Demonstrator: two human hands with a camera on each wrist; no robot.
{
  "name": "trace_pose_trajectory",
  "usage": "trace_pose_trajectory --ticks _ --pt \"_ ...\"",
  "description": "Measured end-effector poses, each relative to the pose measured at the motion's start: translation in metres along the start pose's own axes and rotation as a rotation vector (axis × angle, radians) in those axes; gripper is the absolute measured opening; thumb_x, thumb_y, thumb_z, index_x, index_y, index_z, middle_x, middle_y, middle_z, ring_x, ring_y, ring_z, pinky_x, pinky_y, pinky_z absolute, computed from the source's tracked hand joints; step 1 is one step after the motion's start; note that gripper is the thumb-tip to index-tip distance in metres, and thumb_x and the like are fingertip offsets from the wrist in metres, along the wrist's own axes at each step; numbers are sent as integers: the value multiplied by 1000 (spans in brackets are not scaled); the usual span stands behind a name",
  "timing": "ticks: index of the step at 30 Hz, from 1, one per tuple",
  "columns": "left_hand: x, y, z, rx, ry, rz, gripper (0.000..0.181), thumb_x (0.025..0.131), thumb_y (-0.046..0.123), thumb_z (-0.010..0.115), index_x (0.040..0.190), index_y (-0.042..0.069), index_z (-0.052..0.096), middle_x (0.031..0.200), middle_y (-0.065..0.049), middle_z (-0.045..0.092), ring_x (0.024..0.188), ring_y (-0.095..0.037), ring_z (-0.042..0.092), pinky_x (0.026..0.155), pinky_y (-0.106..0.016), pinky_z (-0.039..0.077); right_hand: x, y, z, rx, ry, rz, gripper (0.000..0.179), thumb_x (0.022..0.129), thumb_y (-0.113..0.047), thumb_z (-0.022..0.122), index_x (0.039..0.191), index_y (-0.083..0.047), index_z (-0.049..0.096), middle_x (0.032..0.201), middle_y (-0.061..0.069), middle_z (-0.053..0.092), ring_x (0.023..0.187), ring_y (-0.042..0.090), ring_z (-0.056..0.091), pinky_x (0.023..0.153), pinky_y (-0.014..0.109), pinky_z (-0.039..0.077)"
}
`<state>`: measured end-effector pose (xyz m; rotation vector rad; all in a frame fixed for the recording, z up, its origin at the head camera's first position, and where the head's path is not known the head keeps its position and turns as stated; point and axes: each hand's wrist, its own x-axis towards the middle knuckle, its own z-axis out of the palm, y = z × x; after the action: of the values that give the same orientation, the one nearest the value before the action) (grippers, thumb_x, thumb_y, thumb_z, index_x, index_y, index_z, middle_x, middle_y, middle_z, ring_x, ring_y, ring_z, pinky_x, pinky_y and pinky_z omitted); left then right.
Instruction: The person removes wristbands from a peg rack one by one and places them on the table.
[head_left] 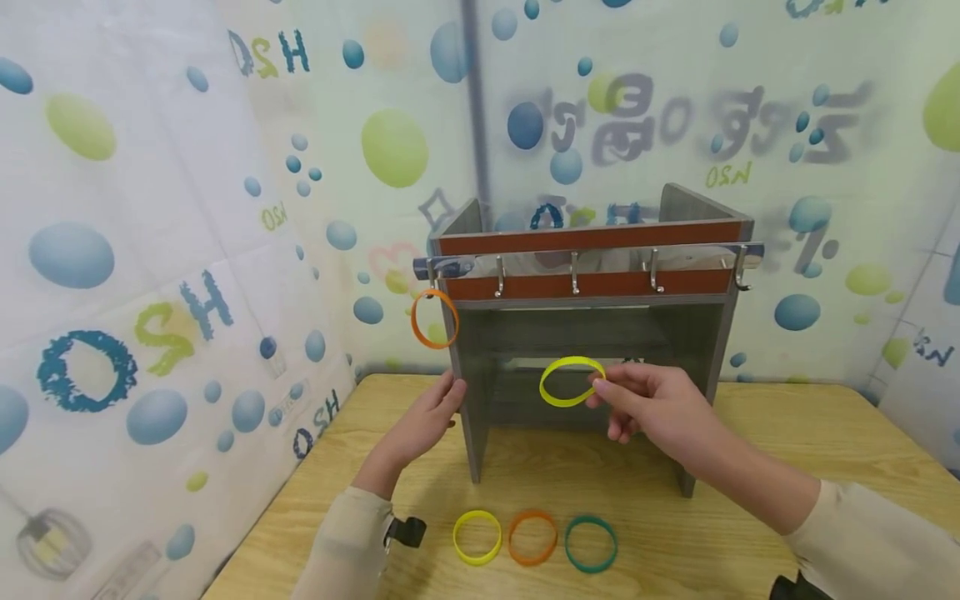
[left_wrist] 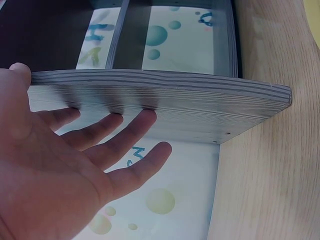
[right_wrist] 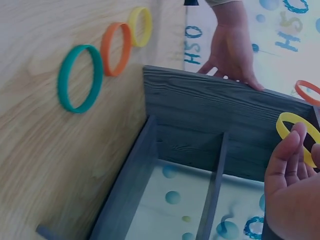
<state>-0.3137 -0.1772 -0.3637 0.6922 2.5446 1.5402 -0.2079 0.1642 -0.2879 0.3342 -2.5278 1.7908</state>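
Observation:
A yellow wristband [head_left: 572, 360] is pinched between the thumb and fingers of my right hand [head_left: 660, 408], in front of the grey wooden rack [head_left: 472, 417]. My left hand [head_left: 423, 421] rests its fingertips against the outer face of the rack's left side panel [left_wrist: 165, 95], fingers nearly straight and spread, thumb at the panel's edge. An orange wristband [head_left: 414, 321] hangs from the leftmost hook of the metal hook rail [head_left: 540, 265]. The other hooks bear nothing. On the table before the rack lie a yellow wristband [head_left: 456, 550], an orange wristband [head_left: 512, 546] and a teal wristband [head_left: 568, 550] in a row.
The rack stands on a light wood table [head_left: 795, 467]. Behind it and to the left hangs a white curtain [head_left: 187, 167] with blue and green dots. A reddish-brown board [head_left: 585, 239] backs the hook rail.

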Motion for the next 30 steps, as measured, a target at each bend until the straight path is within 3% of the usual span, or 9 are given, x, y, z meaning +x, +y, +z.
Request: trace_pose_trajectory --ticks 16,30 --pt "0 2 0 -14 -8 7 67 114 57 34 173 31 15 172 -12 37 150 -41 47 119 -69 41 -15 40 -14 -90 -4 101 46 107 -34 67 134 2 67 101 2 78 70 20 68 68 31 60" --pt "0 3 0 22 16 3 63 115 56 35 172 32 21 162 -11 49 136 -34 58 116 -64 46 -26 77 -25 -35 -39 201 44 109 -27 64 134 9 63 98 1 78 68 18 64 65 32 56"
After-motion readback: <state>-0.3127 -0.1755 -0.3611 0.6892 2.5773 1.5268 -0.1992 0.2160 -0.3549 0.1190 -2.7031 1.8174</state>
